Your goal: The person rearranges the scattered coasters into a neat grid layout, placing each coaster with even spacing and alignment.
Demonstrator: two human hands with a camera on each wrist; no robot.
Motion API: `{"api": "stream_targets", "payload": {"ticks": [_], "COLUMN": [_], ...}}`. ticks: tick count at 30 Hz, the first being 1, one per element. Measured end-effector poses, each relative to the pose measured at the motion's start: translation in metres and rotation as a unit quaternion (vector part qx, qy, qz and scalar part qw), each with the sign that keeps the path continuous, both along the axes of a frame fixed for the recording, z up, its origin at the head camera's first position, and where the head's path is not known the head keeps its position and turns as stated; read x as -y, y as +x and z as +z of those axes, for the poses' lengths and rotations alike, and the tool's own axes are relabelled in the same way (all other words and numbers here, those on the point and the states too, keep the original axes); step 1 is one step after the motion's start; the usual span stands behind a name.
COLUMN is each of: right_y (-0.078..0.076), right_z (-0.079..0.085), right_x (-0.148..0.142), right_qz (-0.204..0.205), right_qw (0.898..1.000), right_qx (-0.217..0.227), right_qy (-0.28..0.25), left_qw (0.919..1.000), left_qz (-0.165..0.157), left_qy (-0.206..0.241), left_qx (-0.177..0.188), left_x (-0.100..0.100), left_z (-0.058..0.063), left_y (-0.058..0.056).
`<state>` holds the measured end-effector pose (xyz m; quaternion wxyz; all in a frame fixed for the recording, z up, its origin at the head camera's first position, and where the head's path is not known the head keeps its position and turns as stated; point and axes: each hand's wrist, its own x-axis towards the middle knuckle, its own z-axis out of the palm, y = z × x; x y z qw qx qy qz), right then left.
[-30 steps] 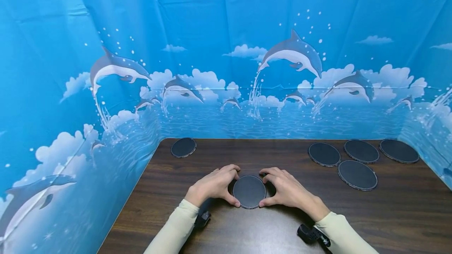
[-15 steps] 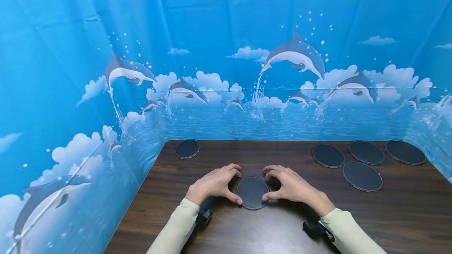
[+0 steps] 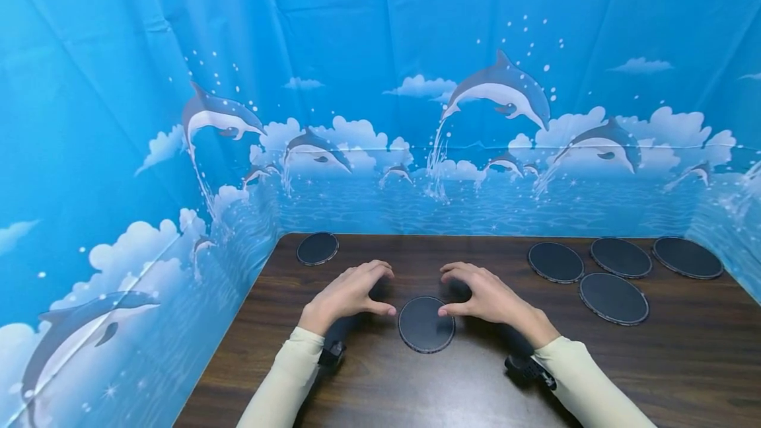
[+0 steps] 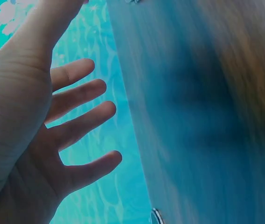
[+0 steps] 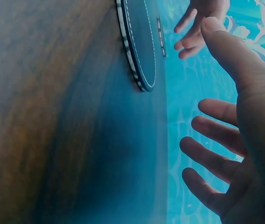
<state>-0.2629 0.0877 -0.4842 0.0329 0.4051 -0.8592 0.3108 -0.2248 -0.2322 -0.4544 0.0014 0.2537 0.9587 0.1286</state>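
A round black coaster (image 3: 425,330) with a light stitched edge lies flat on the brown wooden table, between the two hands. My left hand (image 3: 349,294) hovers to its left, fingers loosely curved and spread, holding nothing. On the other side my right hand (image 3: 489,296) is held in a similar curve, its thumb tip overlapping the coaster's right edge in the head view. The left wrist view shows the left hand (image 4: 34,140) with fingers apart. In the right wrist view, the right hand (image 5: 235,135) is raised beside the table, with a stitched coaster (image 5: 141,51) beyond it.
One more black coaster (image 3: 318,248) lies at the table's back left corner. Several others lie at the back right, including a front one (image 3: 614,298) and a far right one (image 3: 687,257). A blue dolphin-print curtain (image 3: 368,71) surrounds the table (image 3: 416,395).
Both hands have let go of the middle coaster's edges and drawn back, rising away from it, the left one further left. The coaster stays on the table. The head view has shifted slightly.
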Motion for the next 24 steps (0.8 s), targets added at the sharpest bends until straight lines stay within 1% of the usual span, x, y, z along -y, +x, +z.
{"api": "stream_targets", "payload": {"ticks": [2,6,10,13,19,24], "right_y": [-0.002,-0.007,-0.012,-0.015,-0.019,-0.027], "right_z": [0.001,0.001,0.000,-0.002,-0.004,-0.001], "right_x": [0.001,0.003,0.006,0.007,0.011,0.026], "right_qz": [0.002,0.011,0.019,0.017,0.025,0.039], "right_qw": [1.000,1.000,1.000,1.000,1.000,0.999], "right_qx": [0.005,0.010,0.003,-0.001,0.007,0.005], "right_qy": [-0.002,-0.007,-0.010,-0.011,-0.002,-0.002], "left_qw": [0.9999,0.9995,0.9992,0.9988,0.9982,0.9976], "left_qz": [0.012,0.028,0.038,0.045,0.059,0.068], "left_qy": [-0.001,0.012,0.013,0.010,0.001,0.006], "left_qx": [0.002,0.006,-0.005,-0.014,-0.015,-0.009], "left_x": [0.006,0.018,0.029,0.035,0.043,0.050], "left_z": [0.000,-0.002,-0.002,0.000,0.007,0.010], "left_y": [0.000,0.000,-0.002,-0.004,-0.006,-0.010]}}
